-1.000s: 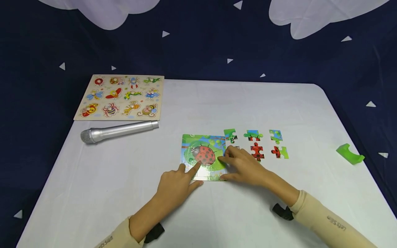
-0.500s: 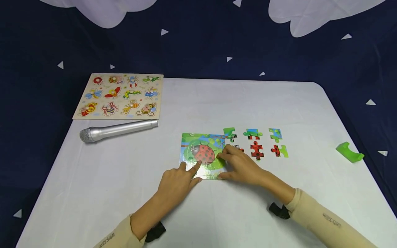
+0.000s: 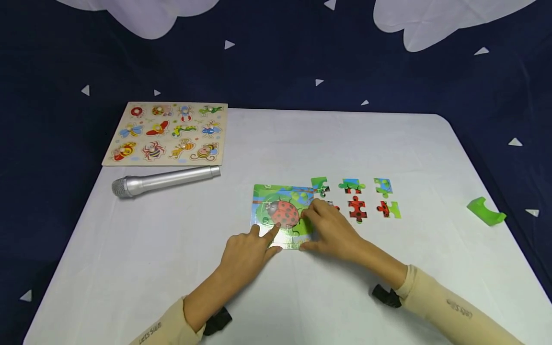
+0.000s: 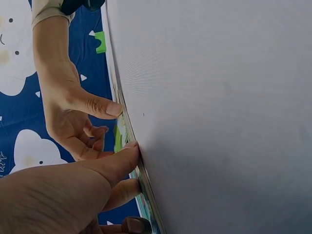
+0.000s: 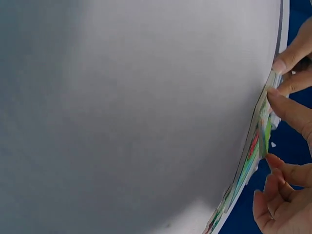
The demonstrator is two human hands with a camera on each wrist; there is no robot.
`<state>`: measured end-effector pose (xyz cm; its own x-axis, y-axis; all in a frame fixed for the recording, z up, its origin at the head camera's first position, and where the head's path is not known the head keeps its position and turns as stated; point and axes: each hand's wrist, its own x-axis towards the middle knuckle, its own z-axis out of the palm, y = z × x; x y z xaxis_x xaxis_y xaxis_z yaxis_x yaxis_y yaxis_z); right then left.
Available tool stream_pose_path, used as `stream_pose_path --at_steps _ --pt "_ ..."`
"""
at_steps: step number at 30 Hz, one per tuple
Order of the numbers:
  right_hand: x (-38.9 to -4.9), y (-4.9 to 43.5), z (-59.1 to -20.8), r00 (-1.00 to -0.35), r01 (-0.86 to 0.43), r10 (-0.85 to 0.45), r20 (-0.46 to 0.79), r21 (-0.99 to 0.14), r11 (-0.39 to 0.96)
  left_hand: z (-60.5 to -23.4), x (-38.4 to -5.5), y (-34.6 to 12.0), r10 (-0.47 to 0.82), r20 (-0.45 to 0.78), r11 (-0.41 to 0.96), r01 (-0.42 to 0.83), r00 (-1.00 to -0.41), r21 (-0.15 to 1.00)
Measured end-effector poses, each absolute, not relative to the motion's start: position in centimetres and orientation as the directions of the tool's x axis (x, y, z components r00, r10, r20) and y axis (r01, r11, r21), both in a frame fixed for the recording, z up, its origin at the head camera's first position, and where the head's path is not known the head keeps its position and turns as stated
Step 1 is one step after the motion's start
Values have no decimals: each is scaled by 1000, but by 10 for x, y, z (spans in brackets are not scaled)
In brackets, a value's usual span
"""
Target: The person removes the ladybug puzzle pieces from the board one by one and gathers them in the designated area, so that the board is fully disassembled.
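Observation:
A square jigsaw puzzle board [image 3: 263,194] with a ladybug picture lies flat on the table. My left hand [image 3: 246,254] rests at its lower left, the straight index finger touching the picture and the thumb at the front edge. At the board's right side my right hand [image 3: 334,227] pinches a green puzzle piece [image 5: 264,131] between thumb and finger; it stands tilted up from the board, and the hand hides most of it in the head view. Loose pieces lie in two rows to the right, among them a red piece [image 3: 357,210]. One is partly behind the right hand.
A wooden peg board [image 3: 168,132] with insect shapes lies at the back left. In front of it is a silver microphone [image 3: 166,182]. A green curved block [image 3: 486,212] sits near the right edge of the white table [image 3: 151,268].
My right hand has shifted slightly left, and more of the ladybug's legs at the board's lower right now shows. The left hand stays in place.

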<state>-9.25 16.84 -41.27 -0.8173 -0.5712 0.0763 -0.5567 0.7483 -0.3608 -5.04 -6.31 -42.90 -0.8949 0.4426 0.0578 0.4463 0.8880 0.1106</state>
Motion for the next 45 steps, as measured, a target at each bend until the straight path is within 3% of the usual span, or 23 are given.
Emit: stream_pose_path --at_steps 3,11,22,30,36,45 --pt "-92 169 -414 -821 -556 -565 82 -344 757 -428 -51 -63 442 54 889 445 -895 102" --pt "-93 172 -418 -842 -488 -540 4 -434 757 -429 -51 -63 447 61 889 451 -892 84" --pt "-88 186 -413 -794 -591 -599 98 -350 726 -431 -50 -62 440 75 887 446 -895 116" --pt "-86 255 -402 -782 -616 -612 118 -295 730 -430 -49 -65 436 54 886 439 -898 150" --pt "-78 313 -401 -813 -580 -575 92 -226 783 -432 -49 -65 424 55 887 427 -904 176" --pt "-76 351 -409 -829 -557 -549 105 -232 797 -431 -50 -64 421 67 878 425 -905 221"
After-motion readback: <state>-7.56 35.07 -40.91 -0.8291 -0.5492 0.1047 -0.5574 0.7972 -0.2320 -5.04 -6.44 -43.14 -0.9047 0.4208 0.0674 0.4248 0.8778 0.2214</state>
